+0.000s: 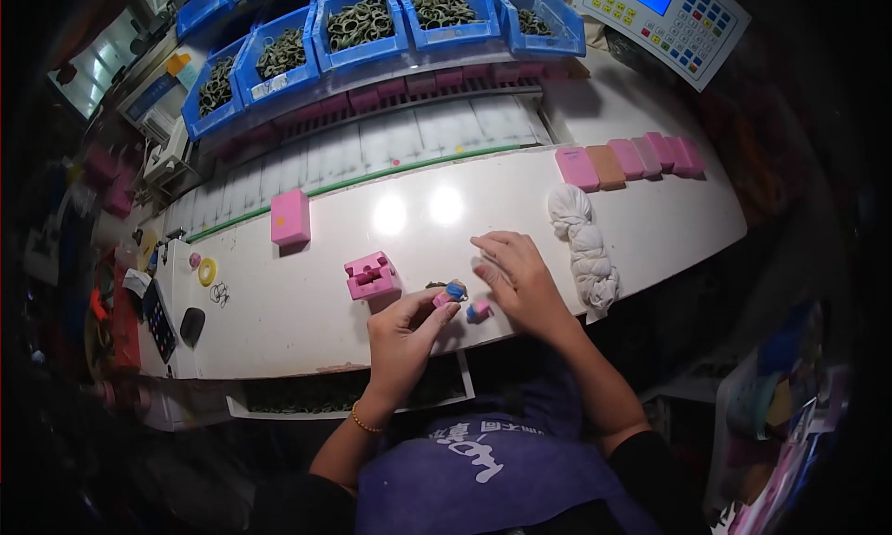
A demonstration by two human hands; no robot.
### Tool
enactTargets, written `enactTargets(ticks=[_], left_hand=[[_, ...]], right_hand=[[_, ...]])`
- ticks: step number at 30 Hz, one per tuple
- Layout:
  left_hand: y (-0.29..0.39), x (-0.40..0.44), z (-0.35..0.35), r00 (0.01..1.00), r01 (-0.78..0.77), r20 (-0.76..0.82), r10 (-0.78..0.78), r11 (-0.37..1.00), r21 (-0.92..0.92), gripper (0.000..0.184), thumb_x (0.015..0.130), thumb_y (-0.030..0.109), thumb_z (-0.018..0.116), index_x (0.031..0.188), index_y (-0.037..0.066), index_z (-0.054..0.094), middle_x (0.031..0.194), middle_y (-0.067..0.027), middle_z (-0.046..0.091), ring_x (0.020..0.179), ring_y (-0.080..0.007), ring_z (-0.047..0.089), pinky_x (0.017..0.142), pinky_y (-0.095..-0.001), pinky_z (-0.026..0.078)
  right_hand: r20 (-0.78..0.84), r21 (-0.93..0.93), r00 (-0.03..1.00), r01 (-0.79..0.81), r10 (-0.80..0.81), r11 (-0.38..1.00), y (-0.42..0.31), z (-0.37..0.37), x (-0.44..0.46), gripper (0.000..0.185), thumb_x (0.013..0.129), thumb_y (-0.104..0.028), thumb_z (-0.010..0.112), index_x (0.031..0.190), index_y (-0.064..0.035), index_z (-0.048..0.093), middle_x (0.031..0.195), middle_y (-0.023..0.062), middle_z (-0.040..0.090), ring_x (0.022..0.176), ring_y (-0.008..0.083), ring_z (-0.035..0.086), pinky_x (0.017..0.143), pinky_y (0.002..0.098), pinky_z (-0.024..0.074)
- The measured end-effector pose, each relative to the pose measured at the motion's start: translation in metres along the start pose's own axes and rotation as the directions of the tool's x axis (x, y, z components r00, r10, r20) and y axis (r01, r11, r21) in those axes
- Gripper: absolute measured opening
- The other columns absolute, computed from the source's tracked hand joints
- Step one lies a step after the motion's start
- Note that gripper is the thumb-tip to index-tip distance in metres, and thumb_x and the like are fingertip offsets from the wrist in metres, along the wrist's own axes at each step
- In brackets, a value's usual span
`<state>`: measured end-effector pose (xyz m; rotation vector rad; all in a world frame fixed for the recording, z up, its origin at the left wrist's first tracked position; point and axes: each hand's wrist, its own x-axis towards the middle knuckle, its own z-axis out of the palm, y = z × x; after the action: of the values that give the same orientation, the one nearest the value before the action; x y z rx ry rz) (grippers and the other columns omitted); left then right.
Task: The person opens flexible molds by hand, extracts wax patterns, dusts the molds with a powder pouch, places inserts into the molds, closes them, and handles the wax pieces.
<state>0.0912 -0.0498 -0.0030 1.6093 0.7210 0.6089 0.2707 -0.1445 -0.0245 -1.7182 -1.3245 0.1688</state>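
Observation:
My left hand (401,338) pinches a small pink and blue piece (452,294) between thumb and fingers, just above the white table. A dark greenish bit shows behind that piece. Fingers apart, my right hand (520,284) holds nothing and hovers just right of the held piece. Below its fingertips, another small pink and blue piece (478,310) lies on the tabletop. Left of these stands a pink block with a notched recess (373,277); something dark red shows inside the recess.
A plain pink block (290,217) stands farther left. Along the right lie a twisted white cloth (585,247) and a row of pink and brown blocks (607,167). Blue bins (360,24) of greenish rings line the back. A keypad panel (664,24), yellow tape (206,272) and black mouse (192,326) flank the workspace.

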Motion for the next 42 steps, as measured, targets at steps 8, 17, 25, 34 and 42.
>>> enactTargets(ticks=[8,17,25,34,42], left_hand=[[-0.003,-0.005,-0.004,0.995,0.100,-0.005,-0.101,0.993,-0.061,0.021,0.090,0.006,0.074,0.109,-0.003,0.072,0.091,-0.0039,0.073,0.082,-0.0070,0.065,0.076,-0.0222,0.052],[-0.003,-0.011,-0.005,0.995,-0.099,-0.017,0.099,0.995,0.019,0.023,0.089,-0.003,0.070,0.112,-0.005,0.071,0.097,-0.0081,0.072,0.088,-0.0128,0.070,0.080,-0.0244,0.056],[0.008,-0.022,-0.006,0.988,-0.137,0.057,0.144,0.984,-0.116,0.024,0.089,-0.007,0.069,0.113,-0.007,0.069,0.101,-0.0127,0.073,0.094,-0.0165,0.071,0.084,-0.0278,0.058],[0.011,-0.025,-0.004,0.994,-0.051,0.078,0.076,0.958,-0.283,0.021,0.089,-0.008,0.068,0.111,-0.007,0.069,0.103,-0.0134,0.073,0.096,-0.0170,0.071,0.087,-0.0283,0.058],[0.011,-0.028,0.000,0.991,-0.072,0.094,0.095,0.971,-0.228,0.020,0.089,-0.006,0.070,0.109,-0.007,0.069,0.103,-0.0135,0.073,0.094,-0.0165,0.071,0.084,-0.0277,0.058]], right_hand=[[0.133,-0.228,0.974,0.212,-0.186,0.950,-0.012,-0.009,-0.048,0.033,0.081,-0.018,0.075,0.113,-0.0112,0.068,0.117,0.0043,0.061,0.106,0.0266,0.055,0.090,0.0403,0.0452],[0.027,0.350,0.982,-0.184,0.186,0.919,-0.027,-0.013,-0.046,0.023,0.087,-0.004,0.072,0.110,-0.0020,0.070,0.102,0.0096,0.065,0.092,0.0199,0.064,0.081,0.0335,0.0531],[0.082,0.566,0.977,-0.209,0.198,0.798,-0.046,-0.016,-0.038,0.031,0.093,0.001,0.066,0.125,-0.0001,0.067,0.110,0.0081,0.063,0.102,0.0135,0.062,0.088,0.0255,0.0506],[0.162,0.844,0.947,-0.279,0.277,0.458,-0.044,-0.015,-0.042,0.067,0.091,0.008,0.065,0.151,-0.0020,0.036,0.117,0.0124,0.064,0.107,0.0141,0.062,0.095,0.0277,0.0511],[0.193,0.827,0.931,-0.324,0.311,0.459,-0.052,-0.021,-0.041,0.054,0.094,0.002,0.066,0.144,-0.0011,0.047,0.113,0.0105,0.067,0.106,0.0144,0.064,0.096,0.0283,0.0516]])
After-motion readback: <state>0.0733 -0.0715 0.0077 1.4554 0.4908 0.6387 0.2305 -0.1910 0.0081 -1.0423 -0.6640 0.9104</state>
